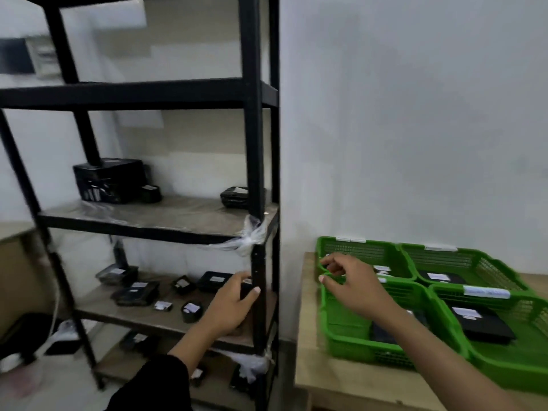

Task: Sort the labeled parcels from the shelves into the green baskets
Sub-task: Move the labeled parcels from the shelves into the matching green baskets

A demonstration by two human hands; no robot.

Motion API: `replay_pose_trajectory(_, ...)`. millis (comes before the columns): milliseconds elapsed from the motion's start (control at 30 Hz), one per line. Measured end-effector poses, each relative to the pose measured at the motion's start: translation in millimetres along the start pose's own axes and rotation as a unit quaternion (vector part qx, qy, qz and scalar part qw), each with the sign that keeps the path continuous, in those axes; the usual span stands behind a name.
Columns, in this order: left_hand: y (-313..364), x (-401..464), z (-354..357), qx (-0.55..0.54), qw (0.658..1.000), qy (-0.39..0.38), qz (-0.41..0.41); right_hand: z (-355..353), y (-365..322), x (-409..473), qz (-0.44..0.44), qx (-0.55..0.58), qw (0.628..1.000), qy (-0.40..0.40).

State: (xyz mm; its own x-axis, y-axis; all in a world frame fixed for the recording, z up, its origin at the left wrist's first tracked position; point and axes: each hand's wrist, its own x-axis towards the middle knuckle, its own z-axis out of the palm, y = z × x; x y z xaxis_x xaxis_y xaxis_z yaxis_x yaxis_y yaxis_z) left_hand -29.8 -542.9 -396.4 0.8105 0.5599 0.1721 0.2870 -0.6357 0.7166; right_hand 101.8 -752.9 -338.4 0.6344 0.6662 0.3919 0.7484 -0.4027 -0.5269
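While our left hand [234, 304] grips a black parcel [246, 287] at the shelf's [166, 318] right edge, our right hand [347, 280] hovers, fingers loosely curled and empty, over the baskets [394, 348]

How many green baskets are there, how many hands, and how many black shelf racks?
Green plastic mesh baskets: 4
Bare hands: 2, left hand, right hand
Black metal shelf rack: 1
Total: 7
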Motion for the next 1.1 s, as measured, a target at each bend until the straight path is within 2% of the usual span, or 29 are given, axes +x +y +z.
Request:
replay_pose_trajectory(100, -41, -21, -50, 0.028, 1.0, 0.002, -0.012, 43, -52, 3, 0.004, 0.039, 0.999, 0.008)
replay_pose_trajectory(233, -106, -50, -119, 0.039, 0.998, 0.015, -0.048, 107, -114, 0, 0.012, 0.066, 0.998, -0.022)
replay_pose_trajectory(500, -193, -88, -184, 0.05, 0.992, 0.038, -0.11, 184, -172, -9, 0.029, 0.08, 0.993, -0.085)
replay_pose_trajectory(800, -259, -64, -184, -0.015, 0.99, 0.012, -0.141, 251, -156, 24, 0.07, 0.068, 0.986, -0.133)
replay_pose_trajectory(1100, -315, 62, -149, 0.007, 0.979, -0.075, -0.187, 341, -82, 95, 0.193, 0.063, 0.958, -0.2)
